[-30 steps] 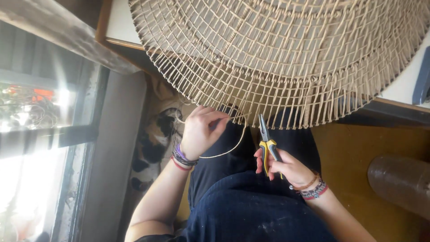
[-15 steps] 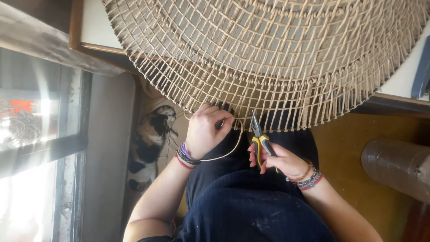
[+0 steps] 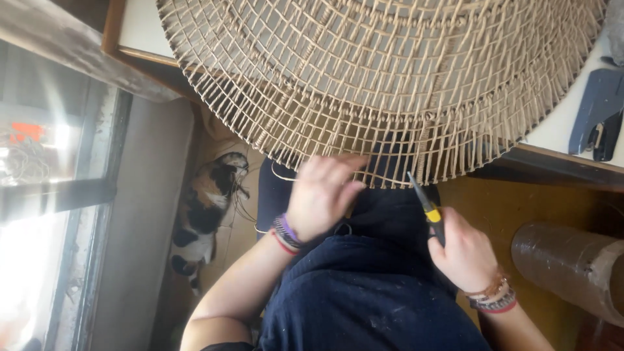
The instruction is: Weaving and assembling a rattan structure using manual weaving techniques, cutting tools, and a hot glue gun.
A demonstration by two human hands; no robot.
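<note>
L hand (image 3: 322, 195) w/ fingers bent, pinching a loose cane strand (image 3: 283, 177) at near rim of big woven rattan disc (image 3: 383, 71). R hand (image 3: 463, 250) fisted round yellow-handled pliers (image 3: 426, 207), tip up toward rim. Cat (image 3: 205, 214) on floor, left; cardboard tube (image 3: 572, 266) right.

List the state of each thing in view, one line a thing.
Woven wicker piece: unfinished, loose stake ends along its edge.
Loose strand: curved, free below the edge.
Left hand: fingers at the wicker edge.
Right hand: closed on the pliers.
Pliers: pointing up, tip at the edge.
Cat: lying on the floor.
</note>
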